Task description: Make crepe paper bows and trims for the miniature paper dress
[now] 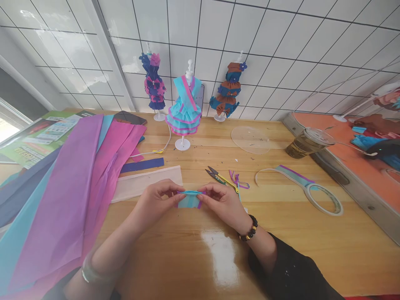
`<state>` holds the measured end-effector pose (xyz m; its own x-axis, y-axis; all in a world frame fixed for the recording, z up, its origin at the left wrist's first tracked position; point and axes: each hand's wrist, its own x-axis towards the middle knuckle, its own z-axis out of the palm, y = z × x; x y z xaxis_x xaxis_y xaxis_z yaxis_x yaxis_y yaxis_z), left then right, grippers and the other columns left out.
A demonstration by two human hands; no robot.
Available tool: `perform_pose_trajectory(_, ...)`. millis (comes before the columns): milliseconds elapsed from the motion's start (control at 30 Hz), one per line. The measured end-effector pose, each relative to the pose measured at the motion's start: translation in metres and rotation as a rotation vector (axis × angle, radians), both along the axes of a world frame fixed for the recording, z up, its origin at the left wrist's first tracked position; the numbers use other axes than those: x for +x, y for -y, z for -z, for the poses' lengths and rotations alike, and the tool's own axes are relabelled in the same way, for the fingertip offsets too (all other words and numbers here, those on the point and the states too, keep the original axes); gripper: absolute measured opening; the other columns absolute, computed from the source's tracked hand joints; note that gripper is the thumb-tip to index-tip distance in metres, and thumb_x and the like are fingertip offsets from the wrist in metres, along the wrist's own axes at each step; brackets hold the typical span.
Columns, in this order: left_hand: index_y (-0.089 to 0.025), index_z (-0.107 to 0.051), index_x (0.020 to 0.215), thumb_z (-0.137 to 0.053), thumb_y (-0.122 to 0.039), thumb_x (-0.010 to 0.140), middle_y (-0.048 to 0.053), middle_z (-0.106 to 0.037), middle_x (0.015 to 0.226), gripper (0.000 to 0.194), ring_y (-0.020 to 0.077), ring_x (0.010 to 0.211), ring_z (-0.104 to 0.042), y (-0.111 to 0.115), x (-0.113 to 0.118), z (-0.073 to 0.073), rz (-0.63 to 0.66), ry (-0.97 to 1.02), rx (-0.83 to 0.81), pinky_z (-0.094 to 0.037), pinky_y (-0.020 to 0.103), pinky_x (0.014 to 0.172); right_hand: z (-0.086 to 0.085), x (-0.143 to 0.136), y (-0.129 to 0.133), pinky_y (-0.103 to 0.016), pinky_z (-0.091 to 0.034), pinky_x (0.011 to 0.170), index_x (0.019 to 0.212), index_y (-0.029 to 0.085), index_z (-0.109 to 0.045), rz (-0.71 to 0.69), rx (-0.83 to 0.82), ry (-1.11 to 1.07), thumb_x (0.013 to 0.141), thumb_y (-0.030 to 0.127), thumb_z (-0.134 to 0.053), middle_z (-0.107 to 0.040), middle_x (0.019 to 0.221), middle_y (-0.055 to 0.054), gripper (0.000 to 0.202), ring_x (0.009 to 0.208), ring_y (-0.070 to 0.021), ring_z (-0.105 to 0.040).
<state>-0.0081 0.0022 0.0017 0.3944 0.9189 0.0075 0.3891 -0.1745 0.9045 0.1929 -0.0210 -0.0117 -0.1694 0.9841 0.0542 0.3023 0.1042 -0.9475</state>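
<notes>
A small piece of light-blue crepe paper [189,201] with purple edges is held up above the table's front half. Its upper edge looks folded or gathered. My left hand [160,196] pinches its left end between thumb and fingers. At the right end, my right hand [221,201] pinches it the same way. Just beyond my right hand lie thread snips [220,177] with yellow-green handles, beside thin purple paper scraps [239,180]. A white strip [146,183] lies behind my left hand, with a dark blue strip [142,165] past it.
Purple, pink and blue paper sheets [62,191] pile up at left. Dressed mini mannequins stand along the tiled wall, the nearest in a blue dress [184,112]. At right are a tape roll [323,200], a drink cup [308,142] and a clear disc [251,140].
</notes>
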Motion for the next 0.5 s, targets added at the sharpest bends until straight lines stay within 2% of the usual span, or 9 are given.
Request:
perform_pose_trajectory(300, -0.019, -0.058, 0.084, -0.053, -0.024, 0.079, 0.002, -0.059, 0.084, 0.008, 0.0147, 0.079, -0.055, 0.0024, 0.0003, 0.0028, 0.069, 0.018, 0.037, -0.045, 0.028, 0.072, -0.0019, -0.0013, 0.0015, -0.022, -0.043, 0.055, 0.079, 0.017, -0.062, -0.053, 0.048, -0.007, 0.08, 0.031, -0.055, -0.064, 0.064, -0.001, 0.015, 0.057, -0.0106, -0.055)
perform_pose_trajectory(500, -0.02, -0.058, 0.099, -0.059, -0.028, 0.075, 0.002, -0.062, 0.088, 0.025, 0.015, 0.078, -0.057, 0.007, 0.0045, 0.0027, 0.041, -0.06, 0.009, -0.045, 0.028, 0.073, -0.0047, -0.0051, 0.0048, -0.022, -0.044, 0.059, 0.077, 0.017, -0.062, -0.105, 0.101, 0.065, 0.081, 0.023, -0.054, -0.064, 0.066, -0.001, 0.011, 0.061, -0.0112, -0.056)
